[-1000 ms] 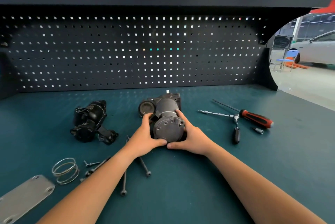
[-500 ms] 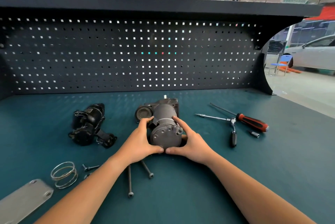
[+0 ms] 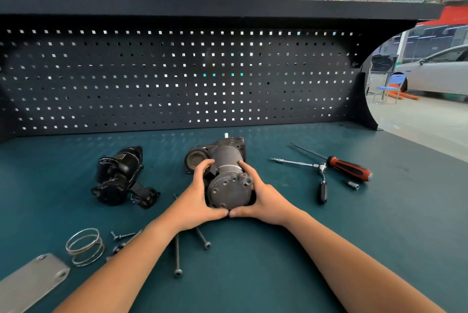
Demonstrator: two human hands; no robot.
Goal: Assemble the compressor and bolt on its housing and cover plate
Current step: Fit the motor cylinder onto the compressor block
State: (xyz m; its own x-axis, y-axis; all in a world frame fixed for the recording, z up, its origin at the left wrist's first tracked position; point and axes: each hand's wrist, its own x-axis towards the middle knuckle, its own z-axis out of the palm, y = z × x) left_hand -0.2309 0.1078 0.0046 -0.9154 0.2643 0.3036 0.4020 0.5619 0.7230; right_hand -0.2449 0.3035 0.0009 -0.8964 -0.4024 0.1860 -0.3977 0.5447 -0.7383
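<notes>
Two hands cradle the grey compressor (image 3: 228, 176) at mid-worktop (image 3: 253, 274).

The left hand (image 3: 195, 201) and right hand (image 3: 263, 198) curl round its cylindrical end, thumbs meeting beneath; the cover plate (image 3: 30, 279) lies at the near-left corner.

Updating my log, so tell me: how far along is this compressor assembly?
Early. The grey cylinder sits against the boxy body behind it, which looks done. Both the left hand and right hand grip that cylinder. Left: the long bolts, cover plate, spring and black motor unit lie loose on the bench; the ratchet lies untouched.
</notes>
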